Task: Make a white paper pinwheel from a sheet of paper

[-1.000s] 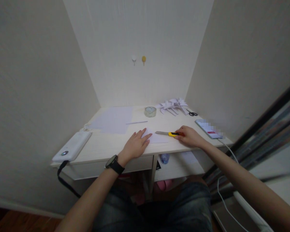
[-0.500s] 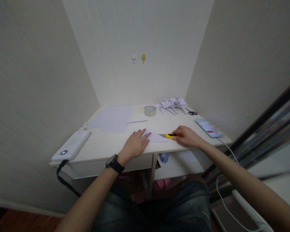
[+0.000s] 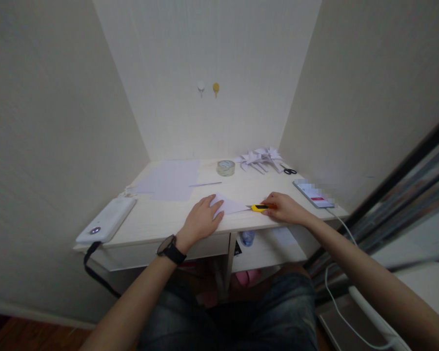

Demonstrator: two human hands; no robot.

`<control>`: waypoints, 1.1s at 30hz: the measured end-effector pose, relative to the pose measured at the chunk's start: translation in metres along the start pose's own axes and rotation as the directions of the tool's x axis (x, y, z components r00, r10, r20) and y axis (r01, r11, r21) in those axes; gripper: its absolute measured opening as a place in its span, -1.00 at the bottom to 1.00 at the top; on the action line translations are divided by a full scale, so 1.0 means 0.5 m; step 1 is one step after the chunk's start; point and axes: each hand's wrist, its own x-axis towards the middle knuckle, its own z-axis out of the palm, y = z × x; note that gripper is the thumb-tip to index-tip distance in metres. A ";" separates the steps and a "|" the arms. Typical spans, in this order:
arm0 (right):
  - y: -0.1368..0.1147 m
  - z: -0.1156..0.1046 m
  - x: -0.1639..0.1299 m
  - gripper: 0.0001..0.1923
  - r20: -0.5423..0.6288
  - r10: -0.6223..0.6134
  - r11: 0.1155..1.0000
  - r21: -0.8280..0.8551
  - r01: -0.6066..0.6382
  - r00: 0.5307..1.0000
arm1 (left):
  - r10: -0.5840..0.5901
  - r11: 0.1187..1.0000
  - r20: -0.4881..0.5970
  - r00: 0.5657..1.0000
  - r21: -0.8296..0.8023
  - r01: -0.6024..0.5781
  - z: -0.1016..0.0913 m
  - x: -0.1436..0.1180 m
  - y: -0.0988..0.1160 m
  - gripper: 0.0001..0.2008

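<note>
The left hand (image 3: 200, 220) lies flat, pinning thin, floppy folded paper (image 3: 229, 205) at the surface's (image 3: 161, 219) front edge, while the right hand (image 3: 283, 208) grips a light yellow utility knife (image 3: 259, 207) by its handle.

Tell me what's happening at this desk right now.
A person sits at a pale desk. The left hand presses flat on a folded white paper, while the right hand grips a yellow utility knife with its blade at the paper's right edge. Tape, scissors, folded papers and a phone lie farther back.
</note>
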 end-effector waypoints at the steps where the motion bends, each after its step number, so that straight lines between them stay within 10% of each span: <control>1: 0.002 -0.001 0.001 -0.68 -0.007 0.020 1.000 -0.021 -0.020 1.000 | -0.010 1.000 0.004 1.000 -0.010 0.010 -0.001 0.000 0.000 -0.47; 26: -0.007 0.011 0.003 -0.65 -0.002 -0.010 0.995 0.097 0.010 1.000 | 0.026 1.000 0.041 0.999 -0.009 -0.025 0.001 0.005 -0.005 -0.43; 33: -0.006 0.018 0.003 -0.66 -0.001 -0.025 0.994 0.106 0.025 1.000 | 0.239 0.969 0.097 0.966 -0.084 -0.232 -0.001 0.025 0.019 -0.49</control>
